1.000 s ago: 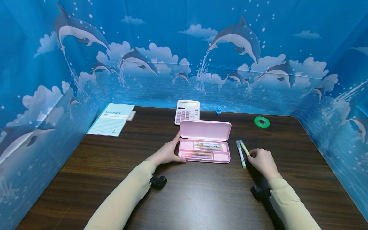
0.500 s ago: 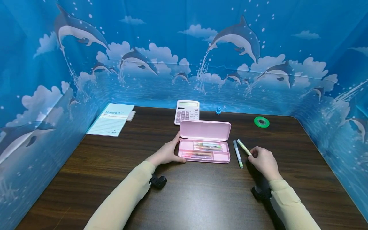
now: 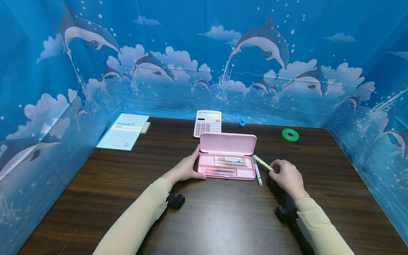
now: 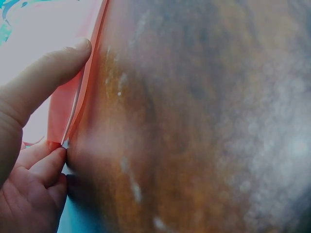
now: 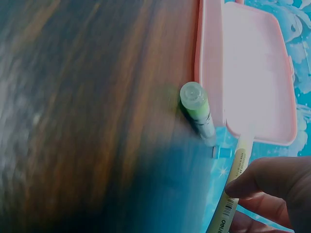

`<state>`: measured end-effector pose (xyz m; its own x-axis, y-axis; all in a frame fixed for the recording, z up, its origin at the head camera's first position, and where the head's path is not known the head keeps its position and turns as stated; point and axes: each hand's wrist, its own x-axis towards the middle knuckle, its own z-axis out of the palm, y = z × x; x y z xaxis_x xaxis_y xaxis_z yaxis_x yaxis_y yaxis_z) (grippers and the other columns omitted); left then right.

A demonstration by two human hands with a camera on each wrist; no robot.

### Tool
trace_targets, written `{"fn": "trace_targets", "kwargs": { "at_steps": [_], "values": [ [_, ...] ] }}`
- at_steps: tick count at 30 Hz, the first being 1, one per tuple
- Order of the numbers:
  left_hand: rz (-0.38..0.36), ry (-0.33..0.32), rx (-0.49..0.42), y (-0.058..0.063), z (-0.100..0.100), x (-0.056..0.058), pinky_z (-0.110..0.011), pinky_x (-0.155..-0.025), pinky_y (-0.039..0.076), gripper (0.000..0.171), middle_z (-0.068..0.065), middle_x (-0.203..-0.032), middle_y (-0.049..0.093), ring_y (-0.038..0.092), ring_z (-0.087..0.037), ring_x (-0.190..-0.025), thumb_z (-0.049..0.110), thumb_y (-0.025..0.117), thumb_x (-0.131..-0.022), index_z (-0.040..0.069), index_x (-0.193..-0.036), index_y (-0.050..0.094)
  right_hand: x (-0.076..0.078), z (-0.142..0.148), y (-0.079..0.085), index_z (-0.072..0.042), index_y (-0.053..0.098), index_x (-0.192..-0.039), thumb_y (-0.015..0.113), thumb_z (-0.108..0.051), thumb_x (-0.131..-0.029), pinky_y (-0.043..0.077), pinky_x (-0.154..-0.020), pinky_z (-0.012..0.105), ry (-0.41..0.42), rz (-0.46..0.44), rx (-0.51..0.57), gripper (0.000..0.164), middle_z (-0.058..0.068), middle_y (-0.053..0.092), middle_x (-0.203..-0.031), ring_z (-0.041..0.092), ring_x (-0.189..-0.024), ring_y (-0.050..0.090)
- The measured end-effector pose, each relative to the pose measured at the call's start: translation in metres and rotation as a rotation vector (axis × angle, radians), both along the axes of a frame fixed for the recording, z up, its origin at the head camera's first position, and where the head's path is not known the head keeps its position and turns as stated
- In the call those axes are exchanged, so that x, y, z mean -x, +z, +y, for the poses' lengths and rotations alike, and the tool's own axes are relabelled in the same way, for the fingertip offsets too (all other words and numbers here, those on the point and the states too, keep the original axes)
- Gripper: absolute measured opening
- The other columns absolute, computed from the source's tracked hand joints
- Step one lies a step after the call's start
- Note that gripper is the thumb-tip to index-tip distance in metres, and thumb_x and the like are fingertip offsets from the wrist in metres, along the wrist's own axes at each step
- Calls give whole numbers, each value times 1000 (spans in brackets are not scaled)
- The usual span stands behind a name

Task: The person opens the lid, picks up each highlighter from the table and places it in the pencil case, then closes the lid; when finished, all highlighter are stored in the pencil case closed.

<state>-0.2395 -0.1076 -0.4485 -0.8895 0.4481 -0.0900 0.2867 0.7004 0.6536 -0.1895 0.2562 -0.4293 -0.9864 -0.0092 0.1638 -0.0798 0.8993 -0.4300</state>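
A pink pencil case (image 3: 227, 144) lies with its lid raised, several pens (image 3: 223, 172) in its compartments. My left hand (image 3: 184, 170) holds the case's left end, thumb at the front corner and fingers behind; the left wrist view shows the thumb (image 4: 58, 65) on its pink edge. My right hand (image 3: 289, 178) pinches a pale yellow pen (image 3: 263, 163) between thumb and fingers, its far end near the case's right back corner. A second pen (image 3: 258, 173), whitish with a green end (image 5: 197, 104), lies along the case's right side; I cannot tell whether they touch.
Behind the case stands a white calculator (image 3: 208, 123). A notebook (image 3: 122, 132) with a small white block (image 3: 145, 128) beside it lies at the back left. A small blue item (image 3: 242, 122) and a green tape roll (image 3: 290, 134) sit near the back edge.
My right hand has moved left with the yellow pen. The whitish pen has slid left across the table, up to the case's right side. My left hand and the case have stayed put.
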Motion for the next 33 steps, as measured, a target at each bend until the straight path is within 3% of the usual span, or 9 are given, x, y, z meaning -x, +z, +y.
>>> {"fn": "trace_targets", "kwargs": {
  "at_steps": [7,16,27,33],
  "values": [
    [-3,5,2,0,0,0,-42,-112,27,125,-9,-152,34,32,-23,-139,37,84,-71,7,-152,-6,-1,-13,2,-5,68,-89,71,-9,-76,48,-60,39,39,15,-6,14,8,61,-81,20,-68,52],
    [1,7,6,0,0,0,-41,-112,27,125,-9,-152,33,32,-22,-139,36,84,-71,8,-152,-7,0,-36,7,-6,71,-90,76,-11,-76,49,-57,34,106,36,-20,16,5,60,-79,18,-66,50],
    [-2,12,17,1,1,-1,-41,-113,26,125,-7,-154,30,29,-24,-140,39,83,-71,10,-153,-7,1,-62,5,-10,71,-86,77,-11,-75,40,-52,27,176,67,-21,13,1,57,-74,16,-63,47],
    [-6,12,9,3,1,-2,-41,-113,25,125,-7,-154,30,29,-23,-140,37,84,-71,9,-153,-7,4,-80,5,-10,73,-86,77,-13,-75,43,-56,29,230,70,-34,12,1,59,-77,15,-67,50]
  ]
}}
